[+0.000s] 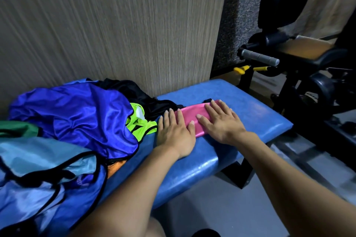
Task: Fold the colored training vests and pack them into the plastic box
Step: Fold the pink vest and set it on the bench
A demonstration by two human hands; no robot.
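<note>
A pink vest (193, 114), folded into a narrow strip, lies on the blue padded bench (250, 113). My left hand (174, 131) rests flat on the strip's left end, fingers spread. My right hand (219, 120) presses flat on its right part. To the left lies a loose pile of vests: a royal blue one (77, 113), a neon green one (139, 125), a black one (138, 94), a light blue one with black trim (42, 161), a bit of orange (115, 166) and of green (17, 128). No plastic box is in view.
A wood-grain wall panel (115, 25) stands right behind the bench. Black gym equipment (300, 75) with a grey handle (260, 57) and yellow knobs stands to the right. Grey floor (221, 208) lies below the bench's front edge.
</note>
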